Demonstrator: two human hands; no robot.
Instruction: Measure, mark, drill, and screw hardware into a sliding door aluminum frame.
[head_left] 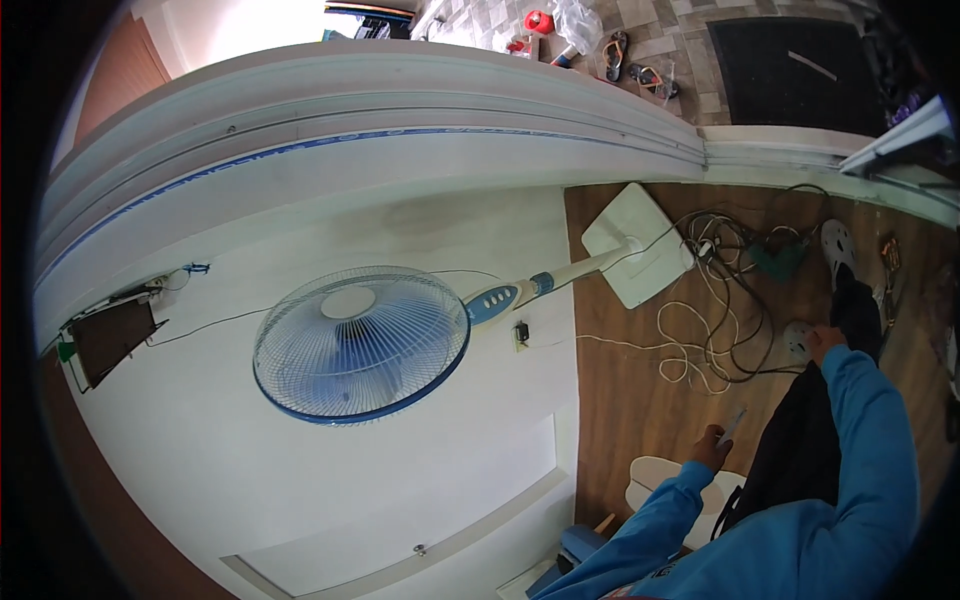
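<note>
My left hand (710, 449) is closed around a slim, pale, pen-like tool (733, 424), whose exact kind is too small to make out. It is held low in front of me, over the wooden floor. My right hand (825, 343) is by my dark trouser leg, its fingers too small to read. Beyond my hands, a standing fan (362, 345) with a blue-rimmed wire cage leans across the view. Its button panel (497, 300) is on the pole, and its square white base (636, 245) rests on the floor.
Tangled black and white cables (715, 340) lie on the floor beside a dark green object (778, 262) and my grey clogs (838, 245). A white seat-like piece (655, 478) is below my left hand. On the white wall are a socket with plug (521, 335) and a brown shelf (112, 338).
</note>
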